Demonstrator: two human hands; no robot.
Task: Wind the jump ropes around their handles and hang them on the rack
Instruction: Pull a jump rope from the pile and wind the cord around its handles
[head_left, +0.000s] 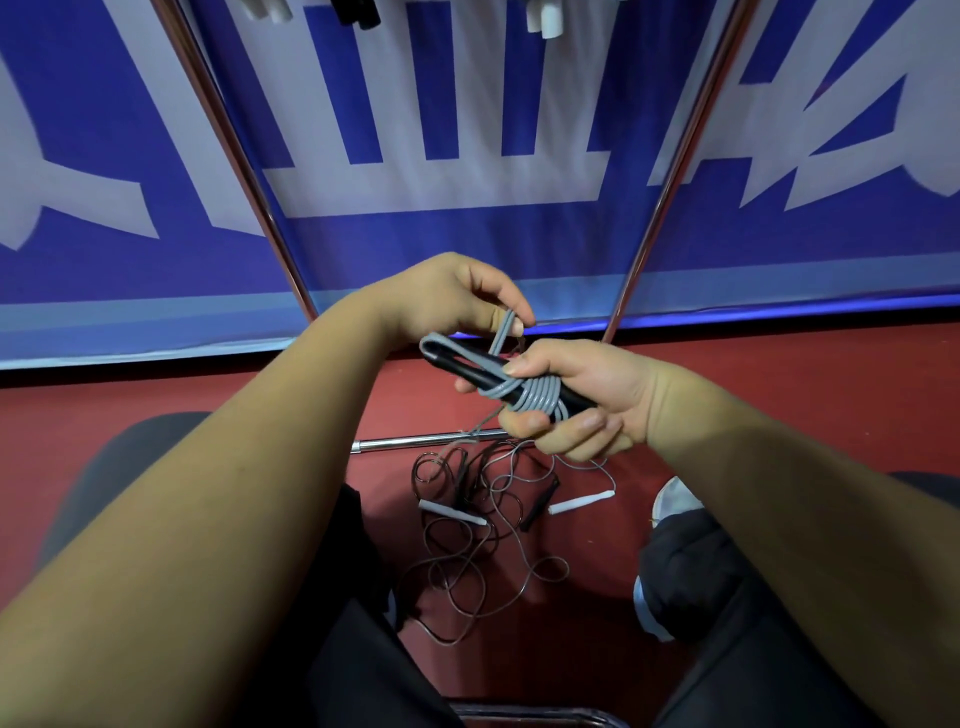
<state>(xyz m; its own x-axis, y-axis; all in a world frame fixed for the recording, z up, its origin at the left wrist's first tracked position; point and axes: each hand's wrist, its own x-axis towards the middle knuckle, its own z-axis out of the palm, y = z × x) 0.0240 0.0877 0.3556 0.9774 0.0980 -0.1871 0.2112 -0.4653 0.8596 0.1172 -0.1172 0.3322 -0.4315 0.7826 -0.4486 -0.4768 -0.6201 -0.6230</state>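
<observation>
Biggest thing in view is the blue banner (467, 234) with huge white lettering, filling the whole background. In front of it two chrome rack poles (228, 156) slant down toward the red floor (779, 395), and a short chrome bar (415, 443) lies across the floor between them. The person's legs in dark trousers (353, 649) fill the bottom corners.

Both hands are up in the middle, close together. The right hand (587, 400) is gripping a pair of black handles (457, 364), thumb on top and fingers curled underneath. The grey jump rope (535, 397) is already coiled around them several turns, right by the fingers. The left hand (447, 299) is pinching the loose end of that same grey rope just above the handles, fingers curled on it.

Down on the floor between the feet there's a tangled pile of thin ropes (483, 525) with a couple of white handles (582, 503) sticking out. At the very top edge, a few black and white handles (358, 13) hang into view.
</observation>
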